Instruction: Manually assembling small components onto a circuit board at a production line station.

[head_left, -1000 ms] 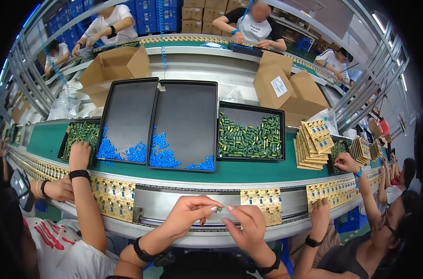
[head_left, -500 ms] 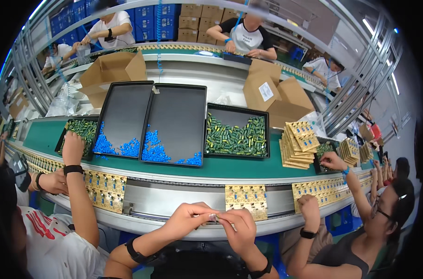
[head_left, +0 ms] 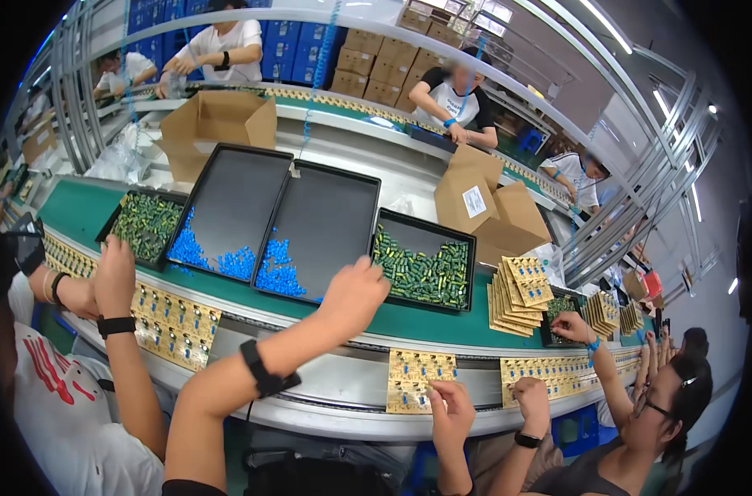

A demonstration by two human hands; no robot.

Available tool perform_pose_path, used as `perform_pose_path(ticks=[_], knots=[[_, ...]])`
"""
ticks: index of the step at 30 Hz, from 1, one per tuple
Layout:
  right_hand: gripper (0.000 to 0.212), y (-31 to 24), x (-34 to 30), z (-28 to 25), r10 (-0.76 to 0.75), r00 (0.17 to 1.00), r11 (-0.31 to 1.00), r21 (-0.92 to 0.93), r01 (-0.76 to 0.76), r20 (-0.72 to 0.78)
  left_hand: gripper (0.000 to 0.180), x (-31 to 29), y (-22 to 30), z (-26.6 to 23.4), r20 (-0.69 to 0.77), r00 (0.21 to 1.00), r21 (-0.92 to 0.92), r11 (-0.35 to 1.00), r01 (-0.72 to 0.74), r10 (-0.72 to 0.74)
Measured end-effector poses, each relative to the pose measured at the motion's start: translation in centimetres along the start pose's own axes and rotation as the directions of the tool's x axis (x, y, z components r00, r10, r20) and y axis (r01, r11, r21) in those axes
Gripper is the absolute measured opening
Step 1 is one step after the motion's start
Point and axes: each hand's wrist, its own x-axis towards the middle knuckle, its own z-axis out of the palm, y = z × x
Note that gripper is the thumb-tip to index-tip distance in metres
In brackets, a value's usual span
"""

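My left hand (head_left: 356,291) reaches over the left edge of a black tray of green capacitors (head_left: 421,269), with its fingers bunched; what they may hold is hidden. Just left of it are two tilted black trays (head_left: 322,207) with small blue components (head_left: 281,269) heaped at their lower ends. My right hand (head_left: 451,411) is lower down, at the right side of a tan circuit board (head_left: 402,380) on the conveyor. Its thumb and forefinger are pinched together by the board; anything between them is too small to make out.
A stack of tan boards (head_left: 516,296) stands right of the trays. Co-workers' arms work close on both sides, over a left parts tray (head_left: 145,227) and a right parts tray (head_left: 560,310). Open cartons (head_left: 217,132) stand behind. More boards (head_left: 549,379) line the conveyor rail.
My hands were together in front of me, pinching a small shiny piece. They have parted: the left moved up to the capacitor tray, the right to the board. The whole view has tilted.
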Motion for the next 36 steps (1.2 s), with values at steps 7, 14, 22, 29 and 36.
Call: perform_pose_path(ticks=[7, 14, 22, 29, 36], knots=[[0.018, 1.6, 3.2, -1.0, 0.326, 0.939, 0.913, 0.222, -0.342, 0.107, 0.001, 3.3, -1.9, 5.4, 0.046, 0.999, 0.128, 0.992, -0.007, 0.001], [0.016, 3.4, 4.5, -1.9, 0.407, 0.889, 0.858, 0.245, -0.45, 0.209, 0.002, 5.1, -1.1, 6.3, 0.303, 0.952, 0.17, 0.985, -0.008, -0.044], [0.018, 3.9, 6.4, -1.9, 0.074, 0.979, 0.902, -0.432, 0.016, 0.19, 0.02, 4.4, -2.4, 5.9, 0.072, 0.997, 0.068, 0.998, -0.011, 0.006], [0.016, 4.9, 7.2, -0.8, -0.067, 0.962, 0.864, -0.468, 0.188, 0.263, 0.016, 0.2, -0.9, 1.3, 0.011, 0.942, -0.553, 0.783, 0.286, -0.336], [0.018, 4.7, 8.2, -0.9, -0.041, 0.94, 0.872, -0.448, 0.199, 0.338, 0.019, -2.6, -1.3, -1.1, 0.204, 0.874, -0.74, 0.514, 0.433, -0.442]])
